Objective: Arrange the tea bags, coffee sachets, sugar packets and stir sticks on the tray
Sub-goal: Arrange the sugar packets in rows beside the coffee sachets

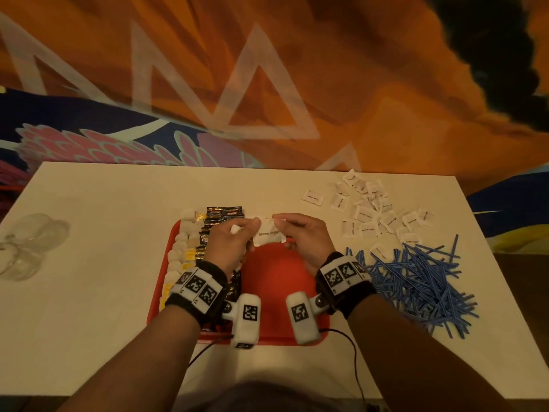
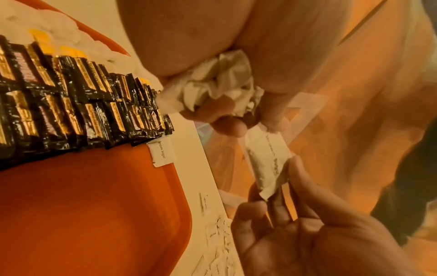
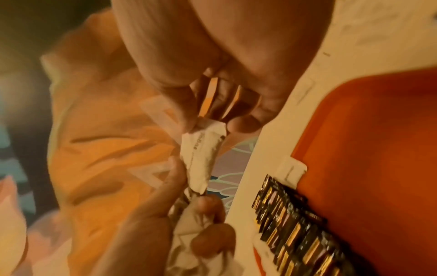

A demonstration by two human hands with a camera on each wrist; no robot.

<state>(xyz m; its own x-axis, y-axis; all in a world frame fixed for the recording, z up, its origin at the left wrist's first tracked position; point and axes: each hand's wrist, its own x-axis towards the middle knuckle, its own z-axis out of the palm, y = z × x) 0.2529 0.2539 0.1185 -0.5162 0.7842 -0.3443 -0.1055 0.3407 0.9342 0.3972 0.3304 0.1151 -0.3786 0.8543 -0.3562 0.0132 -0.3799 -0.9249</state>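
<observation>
Glass [image 1: 29,245] at table's [image 1: 104,292] left edge

Matt white paper is seen on the sugar packets [image 1: 368,215]; glossy black foil on the coffee sachets [image 2: 71,104]; smooth red plastic on the tray [image 1: 279,281]; a matt tabletop [image 1: 104,218].

A white table [image 1: 98,263] stands against a painted wall [image 1: 326,84] of orange, dark blue and pink with pale triangle outlines. Clear plastic cups [image 1: 28,245] lie tipped at the table's left edge. Black cables [image 1: 353,361] trail over its near edge.
</observation>
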